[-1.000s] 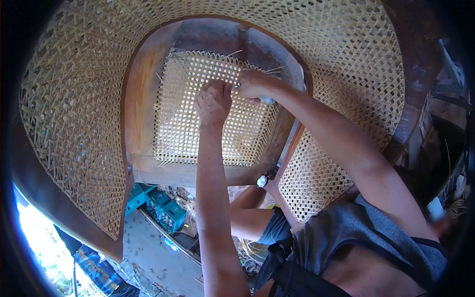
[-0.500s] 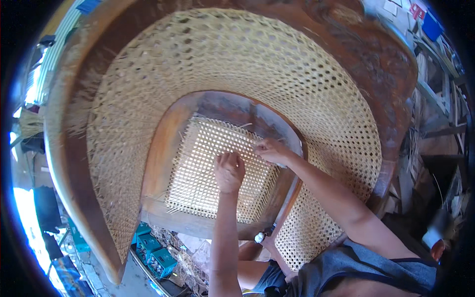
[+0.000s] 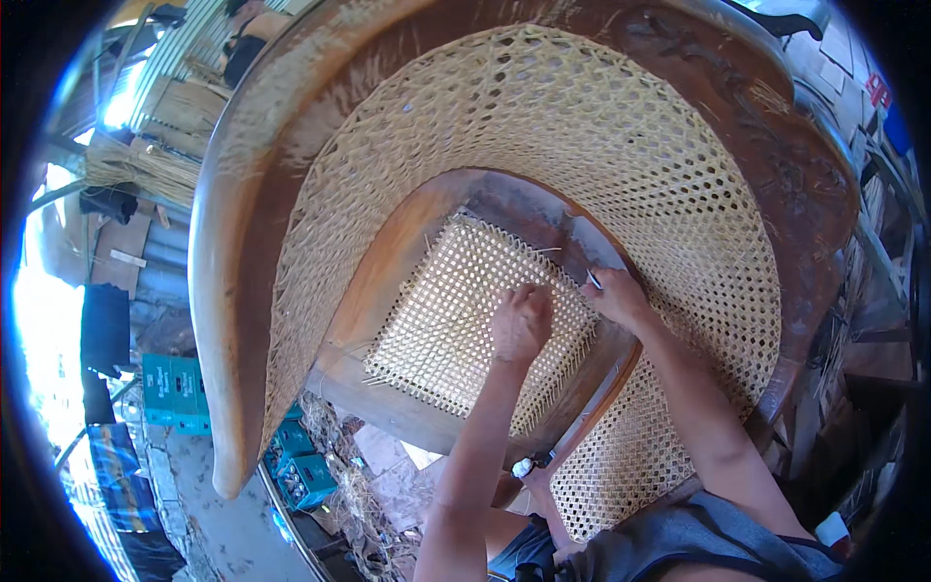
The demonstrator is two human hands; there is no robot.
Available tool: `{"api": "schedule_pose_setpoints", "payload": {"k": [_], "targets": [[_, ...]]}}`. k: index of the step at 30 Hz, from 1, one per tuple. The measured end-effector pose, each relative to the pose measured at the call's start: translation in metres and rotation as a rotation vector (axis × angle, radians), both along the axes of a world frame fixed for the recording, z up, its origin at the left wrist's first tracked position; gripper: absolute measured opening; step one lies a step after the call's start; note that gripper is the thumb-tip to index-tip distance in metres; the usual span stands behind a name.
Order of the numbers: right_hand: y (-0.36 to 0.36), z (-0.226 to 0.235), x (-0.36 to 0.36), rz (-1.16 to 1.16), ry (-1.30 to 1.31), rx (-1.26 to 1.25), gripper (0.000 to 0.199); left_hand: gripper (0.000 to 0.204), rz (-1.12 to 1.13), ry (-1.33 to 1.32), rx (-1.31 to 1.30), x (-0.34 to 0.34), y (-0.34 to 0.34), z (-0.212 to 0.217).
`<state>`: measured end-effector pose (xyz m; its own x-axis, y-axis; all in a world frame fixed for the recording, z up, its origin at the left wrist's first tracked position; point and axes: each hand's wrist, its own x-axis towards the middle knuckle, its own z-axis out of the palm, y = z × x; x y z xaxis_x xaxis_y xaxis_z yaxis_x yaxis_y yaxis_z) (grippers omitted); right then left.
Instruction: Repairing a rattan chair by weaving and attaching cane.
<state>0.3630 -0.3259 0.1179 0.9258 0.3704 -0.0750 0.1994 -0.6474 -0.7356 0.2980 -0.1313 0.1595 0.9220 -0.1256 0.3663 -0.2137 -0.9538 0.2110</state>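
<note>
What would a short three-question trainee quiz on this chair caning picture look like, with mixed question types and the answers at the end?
1. True or false: the left hand rests on the woven cane seat panel.
2. Multiple choice: the right hand is at which part of the seat? A) the near front rail, B) the far edge by the wooden seat frame, C) the middle of the weave.
3. Fill in: the curved chair back around the seat is filled with ____ cane mesh.

Key: 1 true; 2 B; 3 woven. The right hand pinches a small slender thing, too small to identify.
</note>
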Motion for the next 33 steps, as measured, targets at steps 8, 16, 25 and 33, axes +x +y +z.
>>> {"api": "schedule_pose_setpoints", "payload": {"k": [8, 16, 25, 33], "targets": [[0.006, 0.023, 0.014, 0.106, 0.019, 0.111, 0.026, 0.016, 0.124, 0.336, -0.595, 0.012, 0.015, 0.01], [0.049, 0.008, -0.011, 0.225, 0.449, 0.097, 0.02, 0.017, 0.179, 0.317, -0.352, 0.014, 0.025, 0.025], [0.077, 0.009, -0.015, 0.076, 0.069, 0.063, 0.017, 0.015, 0.237, 0.218, -0.14, 0.015, 0.02, 0.017], [0.076, 0.008, -0.021, 0.03, 0.04, 0.064, 0.016, 0.012, 0.146, 0.244, -0.062, 0.017, 0.022, 0.018]]}}
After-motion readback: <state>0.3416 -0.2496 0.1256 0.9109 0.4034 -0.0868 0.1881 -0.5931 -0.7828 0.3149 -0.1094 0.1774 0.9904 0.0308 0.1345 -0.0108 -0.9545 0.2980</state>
